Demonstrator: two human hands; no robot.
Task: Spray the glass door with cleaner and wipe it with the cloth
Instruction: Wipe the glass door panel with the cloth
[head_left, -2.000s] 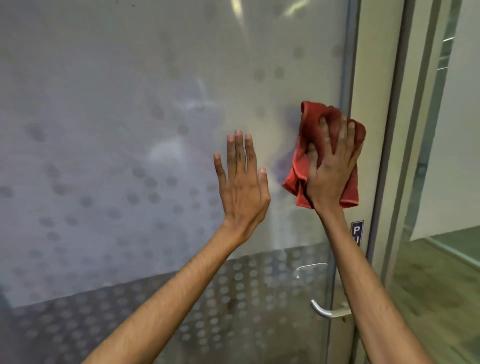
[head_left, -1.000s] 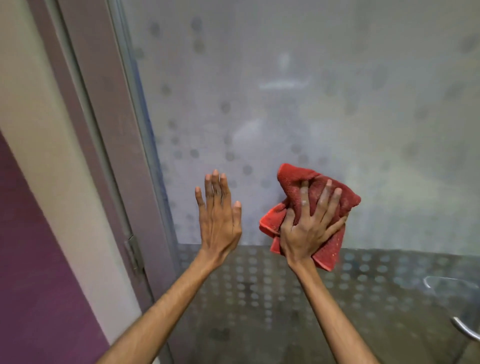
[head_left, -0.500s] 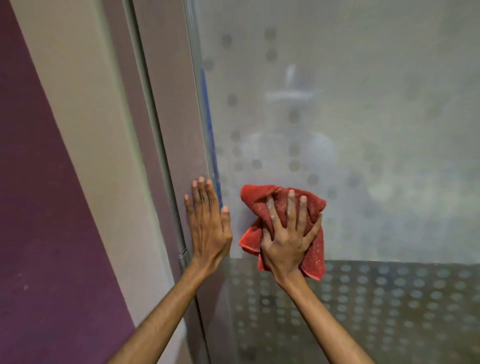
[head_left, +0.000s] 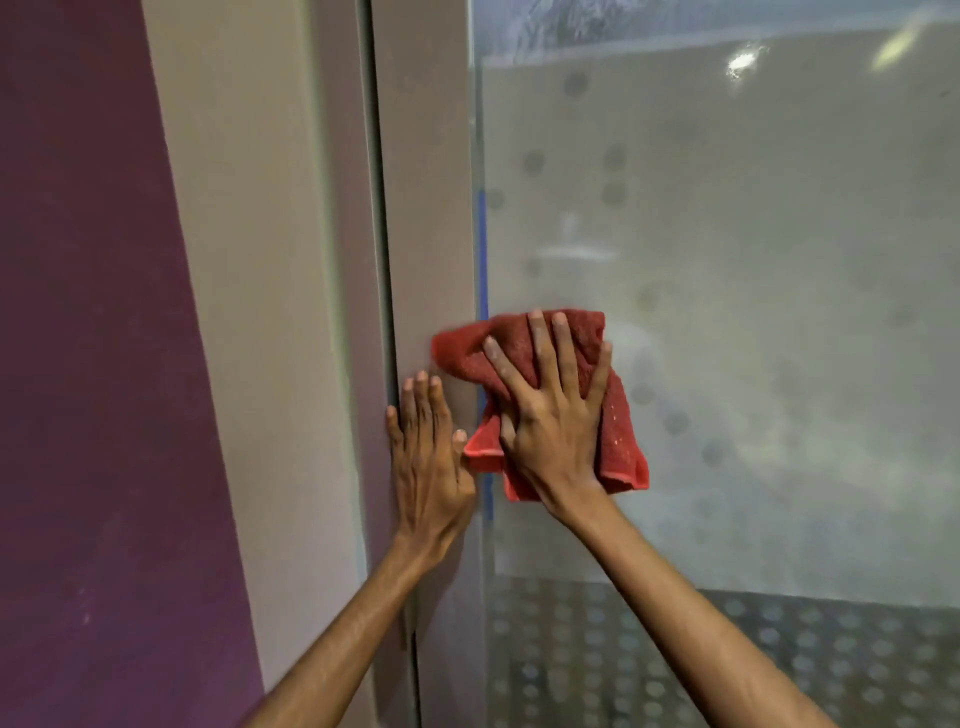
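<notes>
The frosted glass door (head_left: 727, 312) with faint grey dots fills the right half of the view. My right hand (head_left: 550, 415) presses a crumpled red cloth (head_left: 618, 431) flat against the glass at its left edge, fingers spread over it; the cloth's upper left corner laps onto the frame. My left hand (head_left: 428, 457) lies flat and empty on the grey door frame (head_left: 426, 208), fingers together, just left of the cloth. No cleaner bottle is in view.
A beige wall strip (head_left: 249, 312) and a purple wall (head_left: 88, 364) stand left of the frame. A blue strip (head_left: 483, 249) runs down the glass edge. The lower glass band (head_left: 727, 665) is clearer, with a dense dot pattern.
Both hands have travelled left across the glass from the handle side to the hinge-side edge. The cloth now overlaps the frame, and my left hand has shifted from the glass onto the frame.
</notes>
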